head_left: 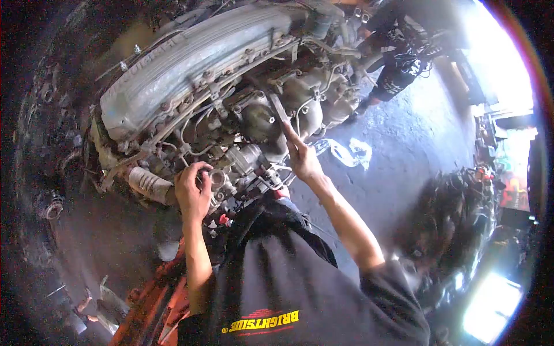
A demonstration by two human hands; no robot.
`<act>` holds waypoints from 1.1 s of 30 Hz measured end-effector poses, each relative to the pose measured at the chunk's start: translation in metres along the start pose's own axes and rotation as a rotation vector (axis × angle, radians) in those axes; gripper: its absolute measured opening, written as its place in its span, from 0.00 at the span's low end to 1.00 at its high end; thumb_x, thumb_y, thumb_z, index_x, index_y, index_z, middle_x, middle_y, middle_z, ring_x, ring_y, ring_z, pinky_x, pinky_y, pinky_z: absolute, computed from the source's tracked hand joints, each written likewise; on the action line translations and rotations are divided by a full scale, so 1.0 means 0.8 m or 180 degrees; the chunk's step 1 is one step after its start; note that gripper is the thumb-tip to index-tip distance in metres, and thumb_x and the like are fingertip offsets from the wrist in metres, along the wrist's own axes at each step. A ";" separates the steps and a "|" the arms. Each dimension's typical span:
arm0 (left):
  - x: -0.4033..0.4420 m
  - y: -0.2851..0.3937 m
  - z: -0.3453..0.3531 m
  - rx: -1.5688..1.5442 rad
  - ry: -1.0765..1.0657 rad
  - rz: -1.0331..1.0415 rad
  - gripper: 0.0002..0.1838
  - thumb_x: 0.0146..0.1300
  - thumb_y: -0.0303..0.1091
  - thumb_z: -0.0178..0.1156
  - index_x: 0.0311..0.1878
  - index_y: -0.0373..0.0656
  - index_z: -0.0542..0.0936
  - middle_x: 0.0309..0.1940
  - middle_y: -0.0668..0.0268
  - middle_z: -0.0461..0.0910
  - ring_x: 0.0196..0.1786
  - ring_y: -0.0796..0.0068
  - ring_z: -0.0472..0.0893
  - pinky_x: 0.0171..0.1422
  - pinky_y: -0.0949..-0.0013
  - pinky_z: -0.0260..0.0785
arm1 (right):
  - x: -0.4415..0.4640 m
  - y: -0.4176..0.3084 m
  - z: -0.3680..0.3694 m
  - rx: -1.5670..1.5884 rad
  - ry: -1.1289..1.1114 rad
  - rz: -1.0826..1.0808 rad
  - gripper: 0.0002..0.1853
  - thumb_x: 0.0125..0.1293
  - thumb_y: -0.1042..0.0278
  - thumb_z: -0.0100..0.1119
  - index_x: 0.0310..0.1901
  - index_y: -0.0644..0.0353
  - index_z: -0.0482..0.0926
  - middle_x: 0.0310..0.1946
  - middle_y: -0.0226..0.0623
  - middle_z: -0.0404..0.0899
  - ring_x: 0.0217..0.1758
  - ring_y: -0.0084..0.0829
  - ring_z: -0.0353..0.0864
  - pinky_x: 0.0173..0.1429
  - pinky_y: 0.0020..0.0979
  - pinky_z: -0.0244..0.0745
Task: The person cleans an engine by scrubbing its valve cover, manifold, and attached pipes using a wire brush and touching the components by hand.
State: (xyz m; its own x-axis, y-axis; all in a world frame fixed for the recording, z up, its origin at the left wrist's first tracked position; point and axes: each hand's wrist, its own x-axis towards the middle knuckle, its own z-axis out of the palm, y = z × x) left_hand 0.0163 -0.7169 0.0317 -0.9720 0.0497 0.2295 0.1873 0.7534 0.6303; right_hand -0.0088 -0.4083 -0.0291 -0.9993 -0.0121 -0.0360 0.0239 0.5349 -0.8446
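A large greasy engine (254, 124) with a long ribbed cover (196, 52) fills the space before me. My right hand (304, 158) is closed around the near end of a long, flat metal bar-like tool (279, 108), index finger stretched along it. The tool's far end lies over the engine's rounded housings; its exact kind is unclear. On the engine's near left side, my left hand (193, 193) has its fingers curled beside a round metal fitting (218, 179). What those fingers grip, if anything, is hidden.
Another person in dark clothing with white lettering (398, 72) is at the engine's far right. Crumpled clear plastic (352, 153) lies on the grey floor (381, 190). An orange metal frame (156, 300) stands at lower left, and dark piled parts (444, 213) lie at right.
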 end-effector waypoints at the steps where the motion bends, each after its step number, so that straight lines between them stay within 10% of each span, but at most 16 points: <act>1: 0.000 0.006 -0.002 0.0103 0.0076 0.0084 0.08 0.62 0.27 0.59 0.45 0.45 0.80 0.41 0.62 0.83 0.47 0.56 0.80 0.57 0.57 0.66 | 0.007 -0.006 -0.009 -0.0061 -0.0046 0.0027 0.26 0.77 0.70 0.48 0.75 0.50 0.64 0.65 0.49 0.74 0.66 0.44 0.77 0.64 0.36 0.73; 9: -0.004 0.008 -0.005 0.0200 0.0186 0.0135 0.09 0.62 0.27 0.60 0.45 0.44 0.81 0.40 0.62 0.83 0.45 0.56 0.81 0.57 0.58 0.66 | 0.044 -0.075 -0.083 -0.0971 0.0570 -0.0235 0.22 0.71 0.68 0.52 0.66 0.51 0.75 0.37 0.59 0.83 0.31 0.53 0.86 0.37 0.46 0.78; 13: -0.003 0.002 -0.005 0.0204 0.0164 0.0157 0.09 0.62 0.27 0.60 0.46 0.43 0.81 0.40 0.61 0.84 0.45 0.56 0.81 0.58 0.58 0.65 | 0.118 -0.022 -0.082 -0.2369 -0.0127 0.0219 0.32 0.63 0.67 0.54 0.71 0.51 0.66 0.33 0.58 0.84 0.39 0.55 0.86 0.44 0.55 0.81; 16: -0.002 0.000 0.000 0.0082 0.0235 0.0128 0.09 0.62 0.27 0.60 0.46 0.43 0.81 0.40 0.60 0.84 0.46 0.56 0.81 0.59 0.58 0.65 | 0.118 -0.042 -0.059 -0.2330 0.0151 0.0072 0.14 0.68 0.66 0.49 0.49 0.61 0.79 0.33 0.56 0.85 0.39 0.56 0.87 0.43 0.52 0.83; 20: -0.007 -0.005 -0.001 0.0181 0.0317 0.0058 0.10 0.61 0.27 0.61 0.46 0.44 0.81 0.40 0.61 0.84 0.46 0.56 0.82 0.60 0.58 0.65 | 0.110 -0.058 -0.066 -0.2389 -0.0192 -0.0064 0.27 0.67 0.72 0.46 0.69 0.57 0.67 0.35 0.63 0.83 0.36 0.61 0.85 0.41 0.57 0.81; 33: -0.009 0.002 -0.002 0.0055 0.0538 0.0098 0.13 0.57 0.27 0.65 0.47 0.47 0.82 0.41 0.64 0.85 0.48 0.60 0.83 0.61 0.53 0.67 | 0.072 -0.074 -0.076 -0.1520 -0.0451 0.0052 0.27 0.71 0.67 0.48 0.72 0.52 0.68 0.48 0.62 0.82 0.49 0.53 0.85 0.53 0.45 0.78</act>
State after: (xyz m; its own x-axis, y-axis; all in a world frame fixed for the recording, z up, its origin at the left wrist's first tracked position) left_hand 0.0242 -0.7172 0.0325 -0.9279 -0.0369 0.3709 0.2128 0.7644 0.6086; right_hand -0.0699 -0.3889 0.0511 -0.9843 -0.0976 -0.1473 -0.0099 0.8628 -0.5055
